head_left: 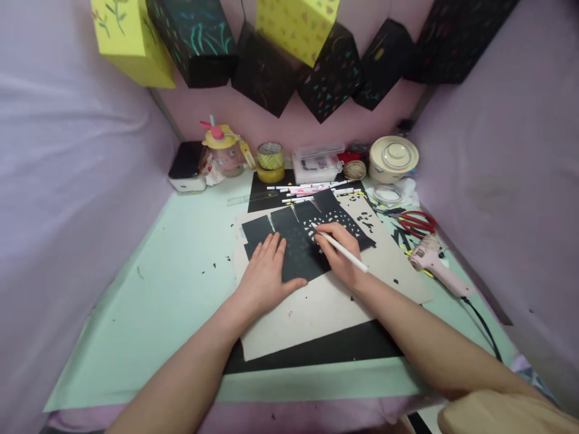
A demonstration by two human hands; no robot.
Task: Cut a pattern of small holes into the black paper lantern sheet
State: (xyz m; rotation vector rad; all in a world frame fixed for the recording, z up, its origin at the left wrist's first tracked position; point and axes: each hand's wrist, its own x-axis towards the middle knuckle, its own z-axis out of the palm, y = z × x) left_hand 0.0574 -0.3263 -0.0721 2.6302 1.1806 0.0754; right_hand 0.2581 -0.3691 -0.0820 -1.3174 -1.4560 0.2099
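A sheet of black card (296, 256) with slits along its far edge lies on a pale board (289, 319). Small cut-out holes cover its right part, and the board shows through them. My left hand (266, 265) rests flat on the card's left side, fingers stretched out and thumb spread along the near edge. In my right hand (341, 250) is a slim white pen-like tool (346, 250), its tip against the card beside the holes; whether it is a pen or a craft knife I cannot tell. Tiny black scraps (366, 223) are scattered right of the card.
Several markers (312, 190) lie behind the card, near a clear ruler (253, 198). Tape rolls (270, 163), a drinking cup (225, 150), a plastic box (316, 166) and a lidded bowl (393, 160) line the back. Red-handled scissors (418, 223) and a glue gun (438, 265) are right. Paper lanterns (330, 75) hang above.
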